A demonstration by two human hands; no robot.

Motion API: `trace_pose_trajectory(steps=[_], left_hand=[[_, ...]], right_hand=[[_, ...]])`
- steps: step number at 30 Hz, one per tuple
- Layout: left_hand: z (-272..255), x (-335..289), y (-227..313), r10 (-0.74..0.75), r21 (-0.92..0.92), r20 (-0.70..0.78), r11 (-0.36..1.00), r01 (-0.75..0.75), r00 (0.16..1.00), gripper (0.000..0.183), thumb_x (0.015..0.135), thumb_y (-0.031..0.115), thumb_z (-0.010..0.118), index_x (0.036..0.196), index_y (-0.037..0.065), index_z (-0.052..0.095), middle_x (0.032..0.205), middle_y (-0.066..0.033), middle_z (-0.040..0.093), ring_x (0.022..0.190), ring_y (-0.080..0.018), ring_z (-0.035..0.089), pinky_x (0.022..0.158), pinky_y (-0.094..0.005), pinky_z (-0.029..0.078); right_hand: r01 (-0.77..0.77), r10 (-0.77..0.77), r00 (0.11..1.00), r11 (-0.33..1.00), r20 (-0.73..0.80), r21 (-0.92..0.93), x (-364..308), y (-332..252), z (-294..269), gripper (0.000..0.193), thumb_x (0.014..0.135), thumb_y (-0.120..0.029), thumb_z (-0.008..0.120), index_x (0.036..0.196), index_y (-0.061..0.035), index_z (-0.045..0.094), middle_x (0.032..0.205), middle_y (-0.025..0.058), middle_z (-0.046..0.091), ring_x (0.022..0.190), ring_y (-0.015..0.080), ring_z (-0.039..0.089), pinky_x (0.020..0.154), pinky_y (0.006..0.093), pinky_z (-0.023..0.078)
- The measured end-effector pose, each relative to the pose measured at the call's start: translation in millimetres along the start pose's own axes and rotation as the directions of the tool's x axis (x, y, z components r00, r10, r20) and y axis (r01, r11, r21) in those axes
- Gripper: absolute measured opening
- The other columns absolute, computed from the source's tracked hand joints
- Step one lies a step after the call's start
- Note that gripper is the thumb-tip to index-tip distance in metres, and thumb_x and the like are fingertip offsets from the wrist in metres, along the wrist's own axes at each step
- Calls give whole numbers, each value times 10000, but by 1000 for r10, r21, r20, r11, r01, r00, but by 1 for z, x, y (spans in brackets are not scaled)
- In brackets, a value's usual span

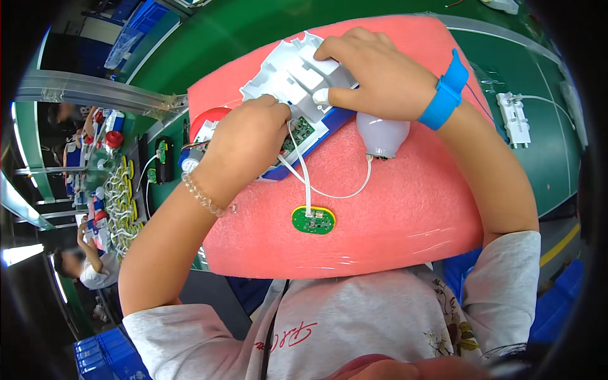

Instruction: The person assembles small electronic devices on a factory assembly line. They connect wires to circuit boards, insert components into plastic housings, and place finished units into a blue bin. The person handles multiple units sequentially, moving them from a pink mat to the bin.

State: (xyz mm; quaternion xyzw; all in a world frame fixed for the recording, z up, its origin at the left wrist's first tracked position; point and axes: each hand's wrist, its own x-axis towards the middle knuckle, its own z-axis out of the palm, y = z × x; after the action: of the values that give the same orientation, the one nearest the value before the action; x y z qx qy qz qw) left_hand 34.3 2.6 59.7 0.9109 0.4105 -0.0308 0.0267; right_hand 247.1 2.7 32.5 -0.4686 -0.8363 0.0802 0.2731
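Note:
A white moulded plastic housing part (292, 71) is tilted over a blue-edged case (320, 134) with a green circuit board (303, 132) inside. My right hand (373, 73) grips the housing part at its right side, thumb inside it. My left hand (248, 134) is closed at the part's near left edge; its fingertips are hidden, so what they pinch cannot be made out. White wires run from the case area to a small oval green board with a yellow rim (313, 220) and to a whitish dome-shaped part (382, 134). Beside my left hand, a red round part (209, 120) is partly covered.
Everything rests on a pink foam block (354, 237) on a green bench. A white bracket with a cable (513, 119) lies at the right. To the left are a black part with green boards (163, 158), rows of yellow-rimmed pieces (121, 196) and people at another bench.

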Motion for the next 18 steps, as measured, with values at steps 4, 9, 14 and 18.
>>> trace_pose_trajectory(steps=[4, 9, 14, 18], left_hand=[[3, -1, 2, -19, -39, -15, 999, 19, 1000, 137, 774, 99, 545, 855, 6, 607, 762, -153, 560, 729, -331, 548, 650, -394, 433], [5, 6, 5, 38, -44, 0, 998, -38, 999, 120, 759, 54, 520, 827, 5, 606, 754, -157, 563, 715, -332, 553, 641, -406, 441], [6, 9, 9, 72, -86, -25, 994, -74, 997, 132, 705, -3, 479, 760, -9, 599, 739, -164, 570, 695, -334, 565, 638, -422, 463], [6, 10, 5, 119, -45, 23, 992, -118, 993, 173, 656, -9, 483, 762, 0, 619, 746, -179, 578, 709, -341, 572, 656, -419, 471]], right_hand=[[56, -54, 995, 998, -79, 17, -6, 6, 4, 407, 719, -275, 579, 1046, -38, 528, 958, 149, 565, 977, 288, 479, 871, 394, 349], [98, -96, 986, 995, -140, 6, -11, 7, 10, 362, 717, -255, 566, 1000, -30, 539, 927, 138, 583, 947, 277, 489, 849, 395, 356], [106, -105, 978, 994, -179, -4, -15, 7, 12, 324, 716, -238, 563, 963, -30, 544, 889, 126, 581, 917, 277, 491, 821, 392, 363], [114, -110, 980, 993, -167, 17, -12, 5, 10, 332, 721, -246, 565, 972, -30, 543, 882, 129, 578, 924, 288, 487, 822, 401, 363]])
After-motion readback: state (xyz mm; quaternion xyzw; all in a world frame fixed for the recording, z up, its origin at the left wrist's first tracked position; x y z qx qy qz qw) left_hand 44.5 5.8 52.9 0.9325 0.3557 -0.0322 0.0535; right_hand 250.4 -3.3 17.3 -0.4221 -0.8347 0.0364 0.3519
